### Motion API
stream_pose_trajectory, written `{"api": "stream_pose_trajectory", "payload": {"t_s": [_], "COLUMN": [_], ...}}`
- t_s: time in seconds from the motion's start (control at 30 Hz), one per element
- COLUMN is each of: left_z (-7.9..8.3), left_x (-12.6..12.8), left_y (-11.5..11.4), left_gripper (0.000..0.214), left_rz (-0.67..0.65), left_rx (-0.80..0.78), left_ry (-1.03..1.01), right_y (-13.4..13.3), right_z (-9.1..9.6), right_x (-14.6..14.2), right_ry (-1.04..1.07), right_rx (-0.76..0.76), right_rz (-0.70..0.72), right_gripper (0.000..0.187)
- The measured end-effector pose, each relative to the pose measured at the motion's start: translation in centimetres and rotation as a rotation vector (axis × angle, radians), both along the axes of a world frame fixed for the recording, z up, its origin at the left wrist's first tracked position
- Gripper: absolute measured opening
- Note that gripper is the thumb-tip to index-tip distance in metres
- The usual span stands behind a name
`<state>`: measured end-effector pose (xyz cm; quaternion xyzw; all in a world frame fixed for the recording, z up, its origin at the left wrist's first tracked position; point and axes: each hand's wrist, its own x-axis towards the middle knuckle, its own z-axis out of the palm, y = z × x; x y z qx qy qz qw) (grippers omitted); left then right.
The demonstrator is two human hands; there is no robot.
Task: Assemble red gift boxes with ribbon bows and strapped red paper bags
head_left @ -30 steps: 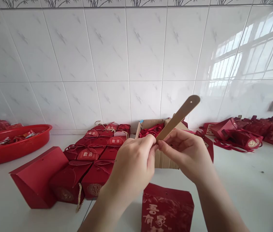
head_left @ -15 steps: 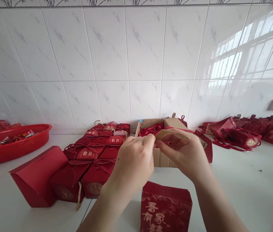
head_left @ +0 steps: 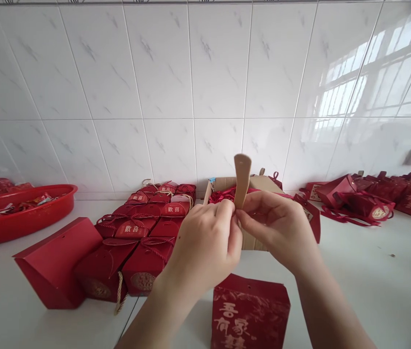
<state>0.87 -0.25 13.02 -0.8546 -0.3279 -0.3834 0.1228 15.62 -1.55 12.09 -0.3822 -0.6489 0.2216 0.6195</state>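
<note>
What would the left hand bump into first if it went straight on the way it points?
Probably the right hand, close ahead at the tan strap; beyond lies the open cardboard box, though depth is hard to judge.

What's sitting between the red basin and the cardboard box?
The head view shows rows of red boxes between the red basin and the cardboard box, plus white tabletop beside the basin.
</note>
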Motion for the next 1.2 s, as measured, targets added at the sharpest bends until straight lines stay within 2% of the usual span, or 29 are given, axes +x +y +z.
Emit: {"api": "stream_pose_trajectory", "payload": {"t_s": [0.13, 0.33, 0.63, 0.73, 0.9, 1.1, 1.2], "left_z": [0.1, -0.2, 0.0, 0.0, -0.1, 0.2, 0.5], "left_x": [-0.1, 0.2, 0.2, -0.1, -0.6, -1.0, -1.2], "left_y": [0.2, 0.6, -0.3, -0.4, -0.2, -0.4, -0.6], "left_gripper": [0.013, 0.012, 0.013, 0.013, 0.013, 0.015, 0.016], "left_rz": [0.001, -0.001, -0.026, -0.051, -0.114, -0.187, -0.253], "left_rx": [-0.015, 0.002, 0.066, 0.02, -0.146, -0.188, -0.268], "left_ry": [-0.003, -0.019, -0.064, -0.078, -0.09, -0.096, -0.114], "right_y": [0.1, 0.5, -0.6, -0.6, 0.0, -0.1, -0.3], "right_z": [-0.1, -0.1, 0.3, 0.4, 0.3, 0.3, 0.4], "right_x": [-0.1, 0.2, 0.3, 0.4, 1.3, 1.9, 2.1], "right_ry": [-0.023, -0.067, -0.015, 0.018, 0.052, 0.027, 0.047], "right_rx": [-0.019, 0.031, 0.041, 0.017, -0.037, -0.037, -0.031], "right_rz": [0.02, -0.055, -0.033, 0.017, 0.172, 0.263, 0.317], "right_gripper": [0.011, 0.013, 0.019, 0.021, 0.022, 0.027, 0.027]}}
